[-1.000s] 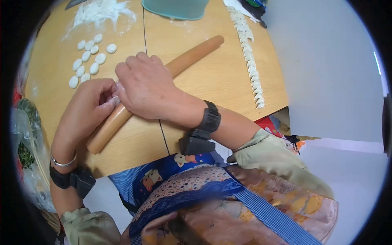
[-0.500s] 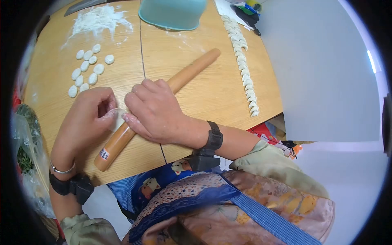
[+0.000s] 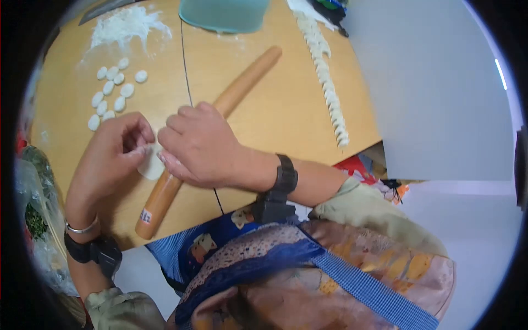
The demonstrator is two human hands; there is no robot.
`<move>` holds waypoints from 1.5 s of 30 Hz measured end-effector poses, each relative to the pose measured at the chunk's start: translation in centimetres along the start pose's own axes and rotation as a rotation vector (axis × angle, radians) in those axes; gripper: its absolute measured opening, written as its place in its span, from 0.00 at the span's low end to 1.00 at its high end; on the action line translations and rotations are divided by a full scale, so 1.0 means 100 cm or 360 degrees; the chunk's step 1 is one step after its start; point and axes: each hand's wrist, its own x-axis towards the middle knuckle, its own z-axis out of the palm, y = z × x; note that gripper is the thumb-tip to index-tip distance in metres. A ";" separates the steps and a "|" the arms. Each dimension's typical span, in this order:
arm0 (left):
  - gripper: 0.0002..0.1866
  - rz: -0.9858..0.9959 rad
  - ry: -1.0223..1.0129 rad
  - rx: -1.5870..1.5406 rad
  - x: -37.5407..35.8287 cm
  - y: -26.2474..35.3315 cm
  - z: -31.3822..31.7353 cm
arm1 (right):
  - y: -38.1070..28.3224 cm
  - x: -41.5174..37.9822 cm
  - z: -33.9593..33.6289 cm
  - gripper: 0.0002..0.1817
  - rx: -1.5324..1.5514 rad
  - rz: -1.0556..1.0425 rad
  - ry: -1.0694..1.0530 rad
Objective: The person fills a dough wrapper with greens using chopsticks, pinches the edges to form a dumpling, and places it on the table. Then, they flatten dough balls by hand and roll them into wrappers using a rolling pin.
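A long wooden rolling pin [image 3: 246, 82] lies slantwise over the table, and my right hand [image 3: 197, 144] is wrapped around its middle. A sticker marks the pin's near end. Between my hands is a thin, round dough wrapper [image 3: 149, 164], partly beside the pin. My left hand [image 3: 118, 151] pinches the wrapper's edge between thumb and curled fingers. Beyond my left hand lie several small flattened dough pieces [image 3: 109, 88], dusted with flour.
Loose flour [image 3: 129, 27] is spread at the far left, near a flat metal blade [image 3: 107, 11]. A teal basin [image 3: 223, 16] stands at the back. A row of overlapping dough pieces [image 3: 330, 99] runs along the right side. Plastic bags [image 3: 41, 220] are at the left edge.
My right hand and the rolling pin have shifted slightly, the pin's near end swinging toward me. More of the wrapper shows below my left thumb. The whole view has moved a little.
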 end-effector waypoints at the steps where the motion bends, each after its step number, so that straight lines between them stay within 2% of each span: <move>1: 0.06 -0.0022 0.0018 0.0138 -0.001 0.006 -0.001 | 0.001 0.000 0.001 0.11 -0.0009 -0.0040 0.0036; 3: 0.08 -0.0055 0.0058 0.0380 -0.003 0.016 0.001 | 0.002 -0.001 0.002 0.11 -0.0018 -0.0037 0.0053; 10: 0.04 0.0017 0.0050 0.0541 -0.006 0.007 -0.004 | 0.002 0.001 0.002 0.10 -0.0043 -0.0029 0.0037; 13: 0.05 -0.0090 -0.0066 0.0217 0.003 0.000 -0.016 | 0.002 0.001 0.002 0.09 -0.0039 -0.0004 0.0014; 15: 0.06 -0.0141 -0.0165 -0.0168 0.002 -0.004 -0.019 | 0.002 0.002 0.002 0.09 -0.0002 -0.0017 -0.0001; 17: 0.06 -0.0074 -0.0240 -0.0202 0.001 -0.007 -0.020 | 0.002 0.003 0.002 0.08 0.0049 -0.0043 -0.0011; 18: 0.06 -0.0137 -0.0195 -0.0193 0.001 -0.006 -0.021 | 0.002 0.004 -0.001 0.08 -0.0013 -0.0046 -0.0034; 20: 0.08 0.0056 -0.0204 0.0141 0.001 -0.004 -0.021 | 0.000 0.006 -0.002 0.08 -0.0050 -0.0065 -0.0064; 27: 0.06 0.0048 -0.0229 0.0362 -0.002 0.003 -0.020 | 0.003 0.011 -0.001 0.07 -0.0057 -0.0035 -0.0048; 32: 0.10 0.0182 -0.0239 0.0545 0.000 0.001 -0.020 | 0.011 0.027 0.008 0.06 -0.0158 -0.0023 -0.0074; 36: 0.13 0.0006 -0.0141 0.0281 -0.001 0.004 -0.017 | 0.022 0.053 0.019 0.05 -0.0194 -0.0033 -0.0116; 38: 0.16 0.0344 0.0002 0.0487 0.002 -0.004 -0.019 | 0.022 0.056 0.022 0.06 -0.0193 -0.0019 -0.0107; 39: 0.16 0.0341 0.0002 0.0485 0.001 -0.002 -0.019 | 0.021 0.056 0.023 0.07 -0.0229 -0.0027 -0.0049; 41: 0.15 0.0065 -0.0044 0.0341 0.000 0.001 -0.018 | 0.019 0.052 0.021 0.07 -0.0265 -0.0035 0.0008; 42: 0.15 0.0065 -0.0045 0.0339 0.000 0.000 -0.017 | 0.015 0.043 0.017 0.08 -0.0278 -0.0032 -0.0002; 44: 0.11 0.0323 0.0019 0.0538 0.000 -0.005 -0.013 | 0.008 0.026 0.009 0.09 -0.0289 -0.0030 -0.0020; 45: 0.11 0.0320 0.0020 0.0533 0.000 -0.006 -0.012 | 0.005 0.017 0.006 0.10 -0.0265 -0.0021 -0.0049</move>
